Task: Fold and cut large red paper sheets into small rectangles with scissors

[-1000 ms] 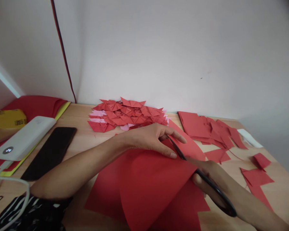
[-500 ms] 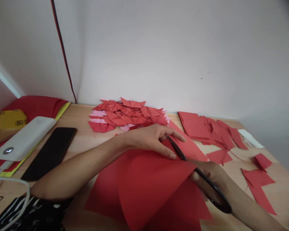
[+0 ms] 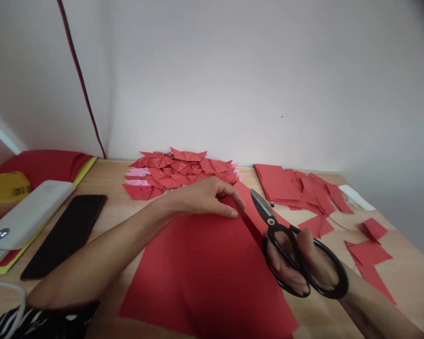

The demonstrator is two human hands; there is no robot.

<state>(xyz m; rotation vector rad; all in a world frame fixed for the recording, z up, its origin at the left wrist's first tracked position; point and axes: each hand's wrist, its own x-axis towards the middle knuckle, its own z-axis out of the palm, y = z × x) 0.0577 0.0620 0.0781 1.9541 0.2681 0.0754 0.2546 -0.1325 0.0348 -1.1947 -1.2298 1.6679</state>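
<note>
A large sheet of red paper (image 3: 205, 268) lies in front of me on the wooden table, its near part slightly creased. Across its far edge rests my left hand (image 3: 212, 197), thumb and fingers apart, touching the paper. My right hand (image 3: 286, 263) has its fingers through the black handles of a pair of scissors (image 3: 271, 221). The blades look closed and point up and to the left, just right of the sheet. More red paper (image 3: 249, 202) extends beyond the sheet toward the wall.
Folded red and pink paper pieces (image 3: 180, 169) are piled by the wall. A stack of red squares (image 3: 275, 183) and red offcuts (image 3: 369, 256) lie to the right. At left are a black phone (image 3: 65, 235), a white power bank (image 3: 31, 214) with a cable, and a yellow packet (image 3: 7, 188).
The scissors have come away from the paper and now show in full to its right. The lifted near flap has dropped flat. My left hand has shifted slightly left in view.
</note>
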